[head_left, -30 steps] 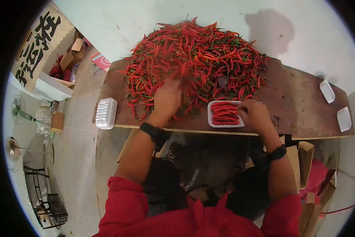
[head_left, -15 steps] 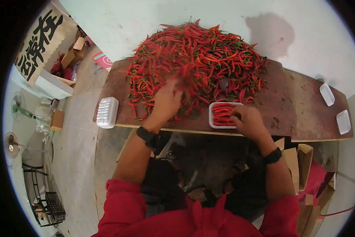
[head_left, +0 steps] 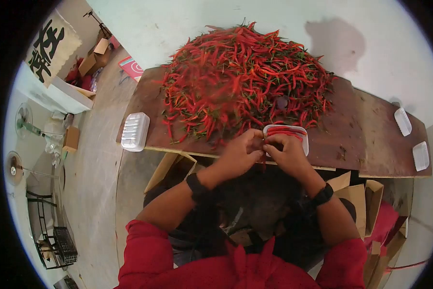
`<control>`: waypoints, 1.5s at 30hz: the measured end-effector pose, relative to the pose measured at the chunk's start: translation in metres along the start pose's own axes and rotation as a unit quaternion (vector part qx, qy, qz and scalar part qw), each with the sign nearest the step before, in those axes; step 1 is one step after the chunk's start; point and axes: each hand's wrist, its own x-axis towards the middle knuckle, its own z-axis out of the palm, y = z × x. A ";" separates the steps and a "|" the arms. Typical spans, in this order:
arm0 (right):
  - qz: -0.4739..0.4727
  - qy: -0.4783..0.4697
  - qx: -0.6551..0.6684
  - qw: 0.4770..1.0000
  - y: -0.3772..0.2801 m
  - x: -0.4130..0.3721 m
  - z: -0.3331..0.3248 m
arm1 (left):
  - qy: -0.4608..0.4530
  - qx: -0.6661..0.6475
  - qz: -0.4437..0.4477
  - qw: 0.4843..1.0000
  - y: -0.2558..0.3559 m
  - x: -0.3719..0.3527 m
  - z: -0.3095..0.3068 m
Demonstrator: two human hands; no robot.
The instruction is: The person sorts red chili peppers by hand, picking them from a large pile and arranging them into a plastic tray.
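Note:
A large heap of red chilies [head_left: 245, 72] with green stems covers the middle of the brown table [head_left: 341, 130]. At its front edge sits a white tray [head_left: 301, 131] with several red chilies laid side by side in it. My left hand [head_left: 245, 150] is at the tray's left side, its fingertips pinched on a red chili [head_left: 264, 161] that hangs below them. My right hand [head_left: 286, 153] meets it there, over the tray's front part, fingers closed; what it holds is too small to make out.
A stack of white trays [head_left: 135, 132] stands at the table's left end. Two single white trays [head_left: 403, 121] lie at the right end. Open cardboard boxes [head_left: 354, 197] are below the table on the right, another [head_left: 170, 168] below on the left. Fans stand far left.
My left hand has come back from the heap to the tray's left side, beside my right hand. My right hand has shifted slightly left relative to the tray. The view has shifted a little.

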 end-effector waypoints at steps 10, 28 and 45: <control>-0.098 -0.034 -0.057 0.993 -0.001 -0.007 0.028 | 0.028 0.223 -0.068 0.972 0.002 -0.011 -0.027; -0.020 -0.010 -0.043 0.999 -0.019 0.022 0.037 | 0.004 0.383 0.043 0.923 0.011 -0.022 -0.070; -0.119 -0.015 0.013 0.993 -0.016 0.041 0.009 | 0.089 0.336 0.064 0.936 0.031 -0.004 -0.041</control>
